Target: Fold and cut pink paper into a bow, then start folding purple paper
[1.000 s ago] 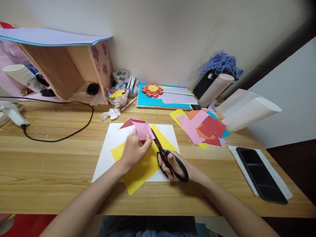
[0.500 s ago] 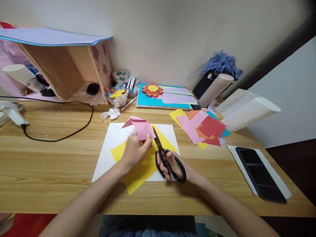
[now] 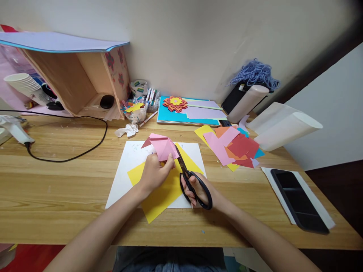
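My left hand point(image 3: 155, 173) pinches a folded pink paper point(image 3: 161, 145) and holds it up above a yellow sheet point(image 3: 164, 189) that lies on a white sheet point(image 3: 129, 162). Black-handled scissors point(image 3: 190, 178) are in my right hand point(image 3: 201, 190), fingers through the loops. Their blades point up and away and touch the right edge of the pink paper.
A heap of coloured paper squares point(image 3: 232, 146) lies to the right, with a black tray point(image 3: 299, 198) nearer the desk's right edge. At the back stand a paper flower point(image 3: 175, 103) on blue card, markers point(image 3: 150, 96), a crumpled tissue point(image 3: 127, 130) and a cardboard box point(image 3: 76, 81). A black cable point(image 3: 70, 156) loops at left.
The scissors' blades have moved slightly up and left along the pink paper's edge. My left hand has turned the paper a little.
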Demonstrator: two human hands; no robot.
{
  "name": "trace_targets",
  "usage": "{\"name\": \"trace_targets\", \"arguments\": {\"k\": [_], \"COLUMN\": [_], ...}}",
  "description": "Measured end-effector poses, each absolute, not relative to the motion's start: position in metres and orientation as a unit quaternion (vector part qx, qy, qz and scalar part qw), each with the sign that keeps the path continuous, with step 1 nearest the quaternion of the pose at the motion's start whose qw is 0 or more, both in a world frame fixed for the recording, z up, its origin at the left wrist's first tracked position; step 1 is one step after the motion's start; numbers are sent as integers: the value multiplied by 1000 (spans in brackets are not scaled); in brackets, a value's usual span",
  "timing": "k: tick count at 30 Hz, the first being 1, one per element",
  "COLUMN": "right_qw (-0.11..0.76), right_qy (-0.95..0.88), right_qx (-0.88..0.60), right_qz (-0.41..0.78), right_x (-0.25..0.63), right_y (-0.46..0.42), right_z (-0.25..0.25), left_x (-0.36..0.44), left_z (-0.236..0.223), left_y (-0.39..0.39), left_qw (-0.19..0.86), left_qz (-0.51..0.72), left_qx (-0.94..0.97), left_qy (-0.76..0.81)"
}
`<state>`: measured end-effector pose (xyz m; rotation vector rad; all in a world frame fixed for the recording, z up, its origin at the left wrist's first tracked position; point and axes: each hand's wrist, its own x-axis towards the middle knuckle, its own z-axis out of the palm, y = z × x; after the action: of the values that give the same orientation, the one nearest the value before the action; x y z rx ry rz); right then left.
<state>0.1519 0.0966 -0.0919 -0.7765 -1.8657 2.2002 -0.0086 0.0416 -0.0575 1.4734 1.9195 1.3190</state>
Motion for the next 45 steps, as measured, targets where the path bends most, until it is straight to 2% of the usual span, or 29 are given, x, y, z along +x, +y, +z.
{"name": "trace_targets", "arguments": {"k": [29, 45], "right_qw": [77, 71], "right_qy": [-647, -655], "right_qx": [-266, -254], "right_qz": [710, 708], "right_x": [152, 152], "right_y": [99, 98], "right_z": [-91, -89], "left_x": [-12, -10], "left_z": [-57, -57], "left_y": [42, 42], "left_qw": [222, 251], "left_qz": [499, 471], "left_qx": [505, 512], "left_qy": [668, 673]}}
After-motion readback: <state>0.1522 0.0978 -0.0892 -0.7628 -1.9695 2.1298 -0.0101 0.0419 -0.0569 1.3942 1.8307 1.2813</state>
